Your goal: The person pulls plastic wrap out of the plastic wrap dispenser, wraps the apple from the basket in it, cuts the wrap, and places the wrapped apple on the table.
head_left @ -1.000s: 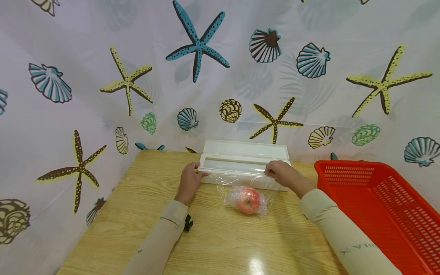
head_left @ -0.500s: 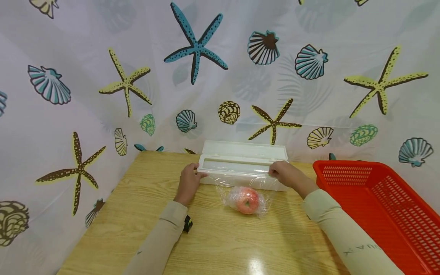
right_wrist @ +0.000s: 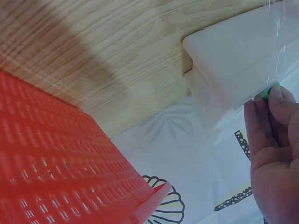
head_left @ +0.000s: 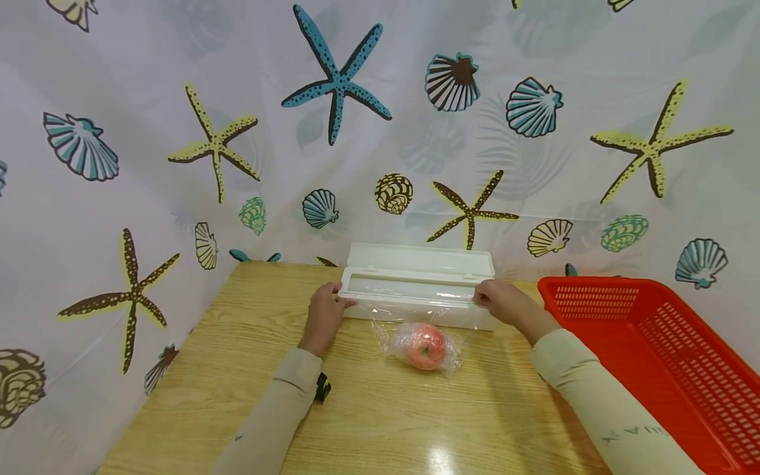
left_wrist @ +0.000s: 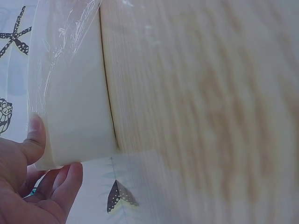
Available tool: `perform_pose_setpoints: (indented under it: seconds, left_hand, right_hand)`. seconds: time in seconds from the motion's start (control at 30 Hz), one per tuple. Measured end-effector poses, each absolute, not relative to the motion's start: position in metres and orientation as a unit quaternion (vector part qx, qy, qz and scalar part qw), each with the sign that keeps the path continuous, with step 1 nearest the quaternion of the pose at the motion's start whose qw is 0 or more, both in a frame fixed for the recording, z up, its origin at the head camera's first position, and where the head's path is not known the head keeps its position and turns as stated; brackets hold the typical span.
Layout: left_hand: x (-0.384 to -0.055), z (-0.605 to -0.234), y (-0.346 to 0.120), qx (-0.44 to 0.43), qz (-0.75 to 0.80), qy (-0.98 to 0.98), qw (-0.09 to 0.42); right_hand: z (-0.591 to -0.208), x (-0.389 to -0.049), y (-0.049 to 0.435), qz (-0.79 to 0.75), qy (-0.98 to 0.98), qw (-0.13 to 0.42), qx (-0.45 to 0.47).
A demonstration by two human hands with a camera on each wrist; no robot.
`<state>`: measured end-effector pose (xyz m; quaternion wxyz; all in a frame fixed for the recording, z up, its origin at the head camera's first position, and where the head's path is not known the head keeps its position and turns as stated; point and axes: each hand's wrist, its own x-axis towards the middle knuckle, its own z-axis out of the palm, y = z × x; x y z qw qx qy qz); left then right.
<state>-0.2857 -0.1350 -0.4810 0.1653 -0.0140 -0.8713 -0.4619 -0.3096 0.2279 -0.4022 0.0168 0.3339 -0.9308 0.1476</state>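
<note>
A white cling film dispenser (head_left: 362, 310) stands at the back of the table, its lid (head_left: 418, 258) raised. Thumb and fingers of my left hand (head_left: 324, 316) grip its left end; the left wrist view shows the thumb on top and fingertips at the end wall. Near the right end, my right hand (head_left: 512, 307) pinches a small green slider (right_wrist: 266, 92) at the dispenser's edge, mostly hidden by the fingers. Clear cling film (head_left: 394, 341) hangs from the front edge and lies wrapped around a red apple (head_left: 429, 348) in front of the dispenser.
A red perforated plastic basket (head_left: 594, 282) stands at the right, close to my right forearm. A small black object (head_left: 322, 388) lies beside my left sleeve on the wooden table (head_left: 380, 429). A sea-patterned cloth (head_left: 392, 152) hangs close behind the dispenser.
My right hand has slid to the right along the dispenser's edge, nearing its right end. My left hand keeps its grip; the apple stays in place.
</note>
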Motion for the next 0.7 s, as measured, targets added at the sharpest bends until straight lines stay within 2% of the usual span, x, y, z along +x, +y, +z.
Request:
perform_pose_setpoints:
  seconds: [0.7]
  left_hand:
    - [-0.2873, -0.4824, -0.1354, -0.005, -0.459, -0.874, 0.159]
  right_hand:
    - [-0.4025, -0.3070, 0.2384, 0.142, -0.935, 0.022, 0.323]
